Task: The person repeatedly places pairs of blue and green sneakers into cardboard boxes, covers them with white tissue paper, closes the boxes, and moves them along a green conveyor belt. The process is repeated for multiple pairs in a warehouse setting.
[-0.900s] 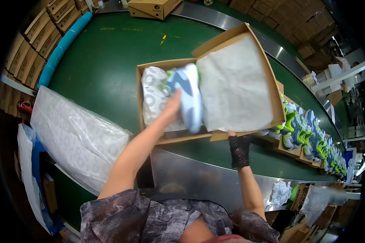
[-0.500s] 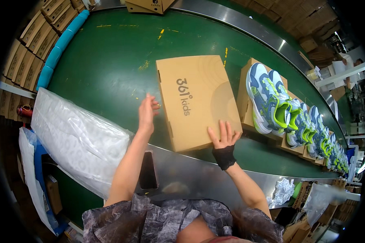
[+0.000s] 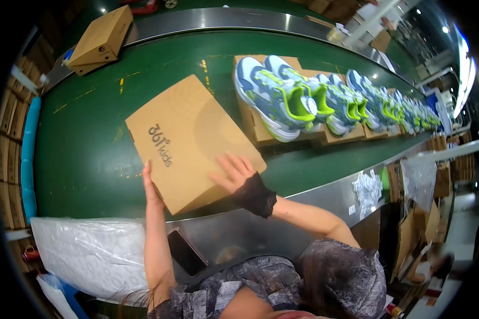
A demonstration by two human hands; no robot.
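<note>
A closed brown cardboard shoebox (image 3: pixel 189 159) lies tilted on the green belt in front of me, dark lettering on its lid. My left hand (image 3: pixel 151 183) touches its left side, fingers stretched along the edge and partly hidden. My right hand (image 3: pixel 237 178), with a black lace cuff (image 3: pixel 256 195) at the wrist, rests over the lid near its right corner. Its fingers are spread and slightly blurred. Right of this box, a pair of blue, white and lime sneakers (image 3: pixel 274 98) sits on another shoebox (image 3: pixel 261 133).
More sneakers (image 3: pixel 380 103) on boxes run off along the belt (image 3: pixel 85 159) to the right. A plastic-wrapped white stack (image 3: pixel 90 255) and a phone (image 3: pixel 186 252) lie near me. An angled box (image 3: pixel 102 40) stands at the far left. White crumpled paper (image 3: pixel 367 191) lies at right.
The box has turned counterclockwise and sits further left in view. My left hand has come against its side; my right hand has moved onto the lid. The view has swung right.
</note>
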